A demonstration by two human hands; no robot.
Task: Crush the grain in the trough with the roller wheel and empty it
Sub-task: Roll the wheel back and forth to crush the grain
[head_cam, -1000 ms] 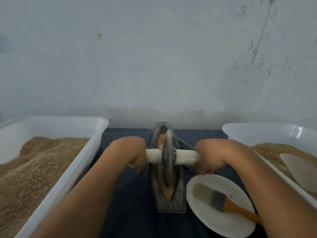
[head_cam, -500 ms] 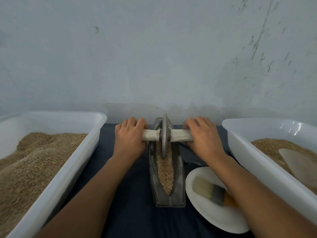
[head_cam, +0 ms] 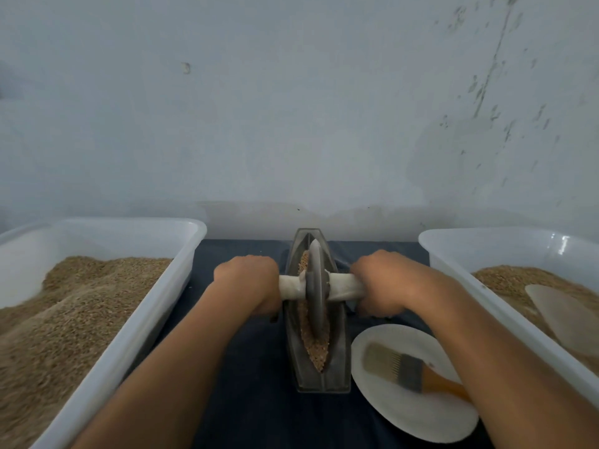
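A long, grey metal trough point(head_cam: 319, 371) shaped like a little boat sits in the middle of the table, pointing away from the person. Brown grain point(head_cam: 316, 346) lies along its groove. A round, grey metal roller wheel point(head_cam: 316, 290) stands on its edge in the groove, about halfway along. A pale white handle bar point(head_cam: 340, 286) goes through the wheel and sticks out on both sides.

The left hand point(head_cam: 249, 283) curls tight around the left end of the bar. The right hand point(head_cam: 381, 283) curls tight around the right end. Both hands hide the tips of the bar, and their fingers are tucked under and cannot be seen. The wheel hides some of the grain behind it.

Just to the right of the trough lies a round white paper plate point(head_cam: 418, 416). A brush with pale bristles and an orange wooden handle point(head_cam: 408, 371) rests on it. The right arm covers the end of that handle.

On the far left is a big white plastic tub point(head_cam: 139, 322) full of brown grain, cut off by the picture's edge. On the far right is another white plastic tub point(head_cam: 453, 273) with grain in it, also cut off. A pale flat scoop point(head_cam: 564, 319) lies on that grain, and only part of it shows.

Everything sits on a dark blue cloth point(head_cam: 252, 400). Behind the table is a pale grey-blue wall point(head_cam: 291, 108) with dark marks and cracks on its right side
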